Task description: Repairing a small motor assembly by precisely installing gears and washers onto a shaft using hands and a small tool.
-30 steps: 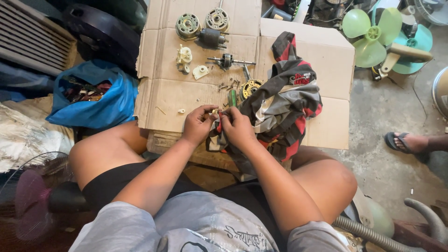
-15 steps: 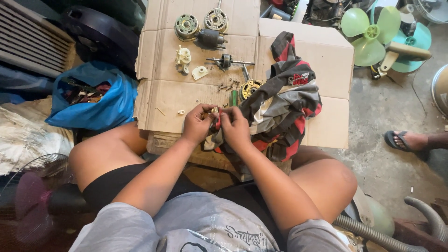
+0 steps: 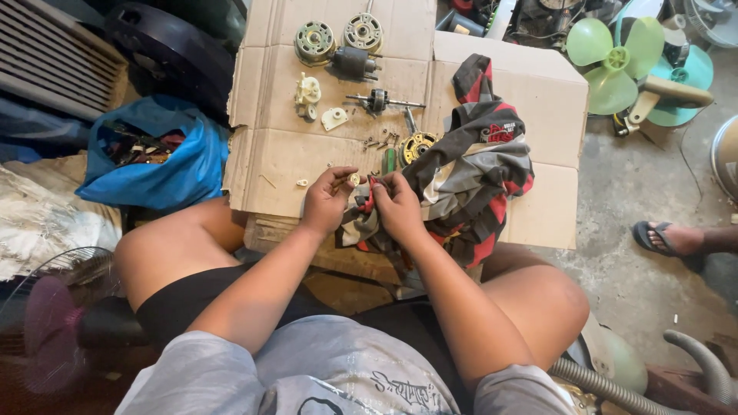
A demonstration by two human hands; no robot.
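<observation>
Small metal part sits pinched in our left hand; our right hand grips the rag. We hold tight and rub slowly over the cardboard.

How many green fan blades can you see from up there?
2: a light green fan blade at the top right on the floor, and a teal fan blade right beside it, partly covered. Others may lie outside the frame.
</observation>
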